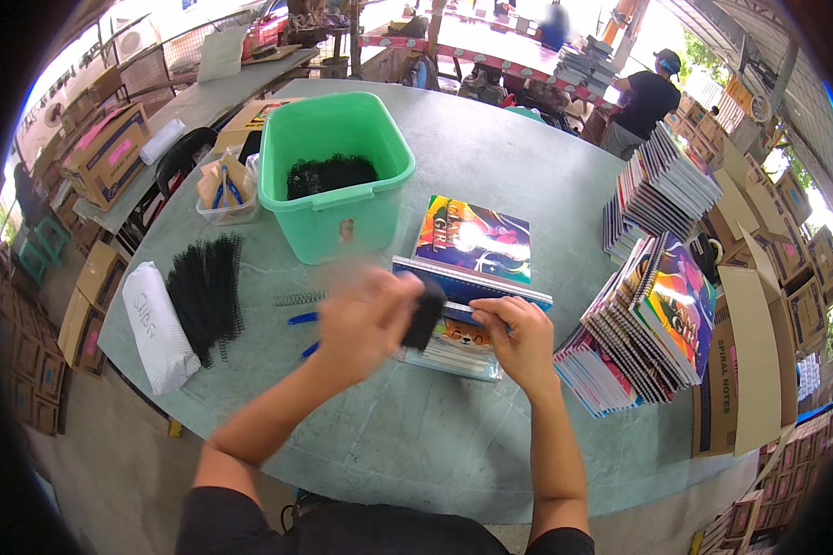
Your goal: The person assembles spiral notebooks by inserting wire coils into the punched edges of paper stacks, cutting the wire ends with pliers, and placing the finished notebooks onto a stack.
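Observation:
My left hand, smeared by motion, is closed around a black block-shaped thing whose kind I cannot make out. Beside it, my right hand pinches the right end of a notebook's narrow pale edge. Under and in front of both hands lies a notebook with an animal face on its cover, its lower part banded with page edges. Just beyond, a colourful spiral notebook lies flat behind a blue-edged notebook. A loose wire coil and blue-handled tools sit left of my left hand, partly covered.
A green bin holding black coils stands at the back left, beside a clear tub. Black coils and a white package lie left. Notebook stacks and an open carton are right. A person stands beyond.

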`<state>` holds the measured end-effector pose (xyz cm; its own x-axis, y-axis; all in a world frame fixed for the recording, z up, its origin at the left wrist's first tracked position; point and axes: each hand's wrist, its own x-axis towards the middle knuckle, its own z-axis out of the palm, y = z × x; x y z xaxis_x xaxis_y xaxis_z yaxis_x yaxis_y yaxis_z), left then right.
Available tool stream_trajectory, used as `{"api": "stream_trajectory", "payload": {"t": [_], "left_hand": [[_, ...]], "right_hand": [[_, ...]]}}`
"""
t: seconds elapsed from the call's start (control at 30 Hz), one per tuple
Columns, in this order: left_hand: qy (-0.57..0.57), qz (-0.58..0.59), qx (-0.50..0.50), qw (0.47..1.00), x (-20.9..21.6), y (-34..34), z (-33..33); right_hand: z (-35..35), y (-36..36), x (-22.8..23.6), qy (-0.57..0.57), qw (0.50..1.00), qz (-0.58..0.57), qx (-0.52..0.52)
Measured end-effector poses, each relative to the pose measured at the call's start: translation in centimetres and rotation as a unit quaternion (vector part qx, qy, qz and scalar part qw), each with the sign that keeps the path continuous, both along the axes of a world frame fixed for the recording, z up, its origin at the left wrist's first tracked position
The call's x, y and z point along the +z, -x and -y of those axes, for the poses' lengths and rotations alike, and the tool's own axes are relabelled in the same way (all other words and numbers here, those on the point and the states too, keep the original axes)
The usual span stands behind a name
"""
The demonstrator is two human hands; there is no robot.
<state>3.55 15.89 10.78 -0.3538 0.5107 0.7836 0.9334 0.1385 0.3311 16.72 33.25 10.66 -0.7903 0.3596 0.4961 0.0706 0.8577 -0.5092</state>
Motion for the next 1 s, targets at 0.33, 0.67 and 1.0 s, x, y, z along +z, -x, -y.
{"api": "stream_trajectory", "payload": {"t": [0.33, 0.67, 1.0], "left_hand": [[0.170, 0.099, -0.117, 0.973, -1.1, -1.1, -1.0], [0.002, 0.057, -0.063, 0.996, 3.4, -0.8, -0.7], [0.053, -0.032, -0.032, 0.998, 3.5, -1.0, -1.3]], "right_hand": [[0.4, 0.4, 0.2, -0.085, 0.995, -0.055, -0.005], [-2.9, -2.1, -3.9, 0.442, 0.870, -0.173, 0.134], [-1.4, -0.3, -4.8, 0.428, 0.871, -0.239, 0.041]]}}
